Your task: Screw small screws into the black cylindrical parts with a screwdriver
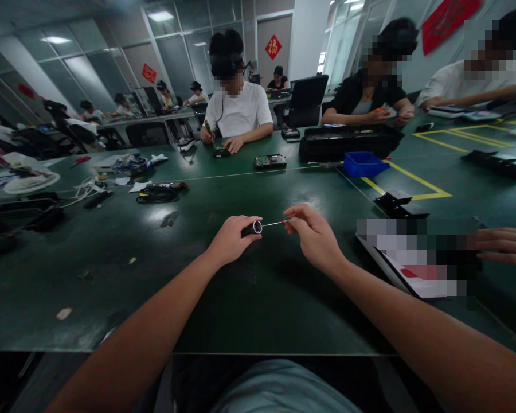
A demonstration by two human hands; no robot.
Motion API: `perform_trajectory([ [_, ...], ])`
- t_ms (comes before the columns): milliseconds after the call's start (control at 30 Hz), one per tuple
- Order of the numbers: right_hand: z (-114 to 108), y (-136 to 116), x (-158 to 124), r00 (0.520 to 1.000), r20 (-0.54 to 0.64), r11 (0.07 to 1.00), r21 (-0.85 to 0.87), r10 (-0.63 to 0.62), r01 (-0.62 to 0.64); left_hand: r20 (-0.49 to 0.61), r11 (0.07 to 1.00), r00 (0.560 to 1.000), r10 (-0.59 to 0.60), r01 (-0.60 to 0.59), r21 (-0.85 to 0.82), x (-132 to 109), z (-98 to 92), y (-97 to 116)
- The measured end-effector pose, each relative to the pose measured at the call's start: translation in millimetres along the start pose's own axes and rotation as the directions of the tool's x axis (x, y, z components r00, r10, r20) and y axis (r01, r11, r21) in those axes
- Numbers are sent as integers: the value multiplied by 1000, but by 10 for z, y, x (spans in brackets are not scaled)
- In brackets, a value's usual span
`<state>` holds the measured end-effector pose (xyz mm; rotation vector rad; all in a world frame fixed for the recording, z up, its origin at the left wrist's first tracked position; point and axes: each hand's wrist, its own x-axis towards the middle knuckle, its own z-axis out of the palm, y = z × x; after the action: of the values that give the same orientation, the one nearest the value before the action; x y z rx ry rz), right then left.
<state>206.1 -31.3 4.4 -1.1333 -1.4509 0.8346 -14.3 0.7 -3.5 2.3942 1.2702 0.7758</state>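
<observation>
My left hand (pixel 231 238) is closed around a small black cylindrical part (pixel 250 230) whose round end, ringed in silver, faces right. Between the thumb and fingers of my right hand (pixel 313 234) is a thin screwdriver (pixel 273 223) with a red handle end and a slim metal shaft. Its tip points left, at the ringed end of the cylinder; whether it touches inside I cannot tell. Both hands are just above the green table (pixel 258 304). My right fingers hide most of the screwdriver's handle.
A blue bin (pixel 364 164) and a long black tray (pixel 350 142) stand at the back right. A coiled black cable (pixel 158 194) lies to the left. Beside my right forearm are papers (pixel 406 269) and another person's hand (pixel 505 245). Co-workers sit across the table.
</observation>
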Motion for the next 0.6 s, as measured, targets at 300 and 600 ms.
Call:
perform_trajectory([
  [300,-12,-44,-20,1000,14,987,-160,-3,5,6,1000,1000,-7,7,-11,-2,3,-16],
  [600,62,42,31,990,-47,944,310,132,-112,11,999,1000,-13,14,-32,-11,5,21],
])
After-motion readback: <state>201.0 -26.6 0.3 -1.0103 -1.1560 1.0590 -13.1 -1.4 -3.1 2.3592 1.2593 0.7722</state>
